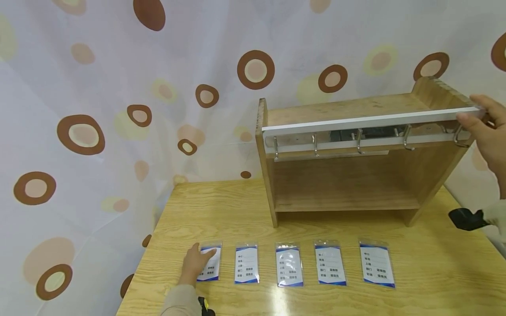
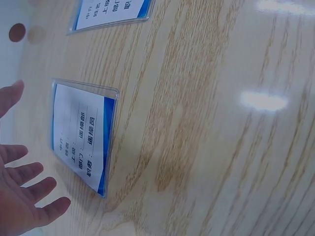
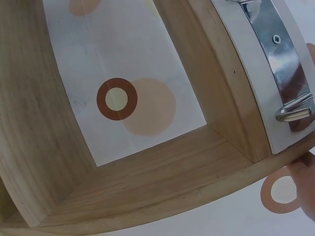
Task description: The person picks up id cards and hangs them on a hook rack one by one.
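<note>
My left hand [image 1: 193, 263] hovers at the leftmost name badge [image 1: 211, 264], fingers spread. In the left wrist view that clear-sleeved badge [image 2: 81, 130] lies flat beside the fingertips, with nothing held. My right hand [image 1: 492, 131] grips the upper right corner of a wooden shelf rack [image 1: 348, 182], thumb in front by the end of its white-backed hook rail [image 1: 371, 120]. Several metal hooks hang along this rail. The right wrist view shows the rack's side frame [image 3: 206, 162] and a hook [image 3: 295, 110], with part of the right hand [image 3: 305, 184] at the edge.
More badges lie in a row to the right: a second [image 1: 246, 264], a third [image 1: 289, 266], and others up to the far right badge [image 1: 377, 264]. All rest on the wood-grain table [image 1: 213, 210]. A patterned cloth [image 1: 166, 57] hangs behind and at the left.
</note>
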The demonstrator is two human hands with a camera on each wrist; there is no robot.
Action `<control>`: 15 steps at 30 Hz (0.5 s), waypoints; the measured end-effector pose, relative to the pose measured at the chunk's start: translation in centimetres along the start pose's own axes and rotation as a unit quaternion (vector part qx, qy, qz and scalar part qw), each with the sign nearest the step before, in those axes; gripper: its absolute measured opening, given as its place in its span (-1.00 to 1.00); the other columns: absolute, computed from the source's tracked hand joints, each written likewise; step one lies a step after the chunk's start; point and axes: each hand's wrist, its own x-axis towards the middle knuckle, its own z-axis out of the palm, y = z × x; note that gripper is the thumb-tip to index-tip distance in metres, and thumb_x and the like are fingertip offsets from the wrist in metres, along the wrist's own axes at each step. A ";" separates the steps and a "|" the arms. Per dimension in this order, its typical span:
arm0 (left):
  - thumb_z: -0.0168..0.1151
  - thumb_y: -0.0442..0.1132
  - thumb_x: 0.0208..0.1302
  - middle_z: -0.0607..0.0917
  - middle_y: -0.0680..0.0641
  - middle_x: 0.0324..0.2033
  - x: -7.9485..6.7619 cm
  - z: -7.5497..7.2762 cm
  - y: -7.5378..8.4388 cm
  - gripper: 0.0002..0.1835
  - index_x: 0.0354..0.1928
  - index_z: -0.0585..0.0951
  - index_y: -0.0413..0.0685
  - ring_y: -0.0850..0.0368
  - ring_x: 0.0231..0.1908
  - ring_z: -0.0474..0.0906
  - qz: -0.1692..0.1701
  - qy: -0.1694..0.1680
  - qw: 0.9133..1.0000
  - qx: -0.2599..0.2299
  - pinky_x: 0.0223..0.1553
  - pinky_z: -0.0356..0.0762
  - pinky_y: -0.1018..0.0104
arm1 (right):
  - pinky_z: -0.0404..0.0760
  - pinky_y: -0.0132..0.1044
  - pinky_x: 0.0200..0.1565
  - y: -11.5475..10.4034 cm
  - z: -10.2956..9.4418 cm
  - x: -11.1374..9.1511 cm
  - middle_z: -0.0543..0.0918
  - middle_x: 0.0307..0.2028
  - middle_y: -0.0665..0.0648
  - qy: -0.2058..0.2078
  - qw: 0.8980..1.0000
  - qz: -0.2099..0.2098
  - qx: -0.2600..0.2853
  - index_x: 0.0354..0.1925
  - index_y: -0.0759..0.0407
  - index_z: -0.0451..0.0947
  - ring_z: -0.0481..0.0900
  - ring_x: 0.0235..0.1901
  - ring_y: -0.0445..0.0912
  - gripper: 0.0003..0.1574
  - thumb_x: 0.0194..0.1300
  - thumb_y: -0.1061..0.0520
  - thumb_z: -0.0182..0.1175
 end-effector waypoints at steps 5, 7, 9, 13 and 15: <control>0.18 -0.01 0.04 0.35 -0.52 -0.08 0.2 0.6 -0.4 -0.23 0.07 0.21 -0.56 -0.32 -0.14 0.36 -0.002 0.011 1.000 0.016 -0.15 0.32 -0.07 | 0.18 -0.66 -0.52 -2.4 0.7 -0.9 0.41 -0.51 -0.19 0.006 0.999 -0.020 0.031 -0.05 0.05 0.51 0.24 -0.51 -0.33 -0.59 0.11 0.34 0.09; 0.19 -0.04 0.04 0.36 -0.52 -0.10 0.2 0.8 -0.6 -0.26 0.06 0.22 -0.55 -0.32 -0.17 0.37 -0.005 0.017 1.000 0.019 -0.18 0.33 -0.06 | 0.18 -0.63 -0.55 -0.8 0.4 -0.3 0.38 -0.55 -0.15 0.010 0.999 -0.024 0.024 -0.07 0.10 0.52 0.22 -0.53 -0.31 -0.61 0.11 0.36 0.10; 0.20 -0.04 0.03 0.37 -0.52 -0.12 0.2 1.0 -0.7 -0.26 0.05 0.24 -0.55 -0.33 -0.19 0.37 -0.006 0.021 0.999 0.028 -0.20 0.34 -0.07 | 0.20 -0.62 -0.53 0.1 0.2 0.0 0.35 -0.59 -0.11 0.011 0.999 -0.023 0.027 -0.08 0.14 0.53 0.21 -0.54 -0.29 -0.62 0.10 0.36 0.11; 0.22 -0.06 0.00 0.38 -0.49 -0.14 0.3 1.3 -1.0 -0.29 0.04 0.27 -0.51 -0.37 -0.17 0.32 -0.017 0.028 0.998 0.055 -0.22 0.32 -0.08 | 0.25 -0.62 -0.43 -0.8 0.5 -0.2 0.40 -0.54 -0.10 0.005 0.998 -0.019 0.053 -0.11 0.18 0.54 0.24 -0.50 -0.29 -0.64 0.08 0.39 0.10; 0.25 -0.07 -0.03 0.39 -0.45 -0.16 0.5 1.5 -1.3 -0.30 0.04 0.29 -0.48 -0.33 -0.18 0.31 -0.023 0.033 0.997 0.067 -0.26 0.33 -0.05 | 0.26 -0.61 -0.39 -1.3 0.6 -0.4 0.43 -0.47 -0.13 0.007 0.999 -0.018 0.048 -0.11 0.17 0.54 0.26 -0.48 -0.30 -0.63 0.08 0.40 0.10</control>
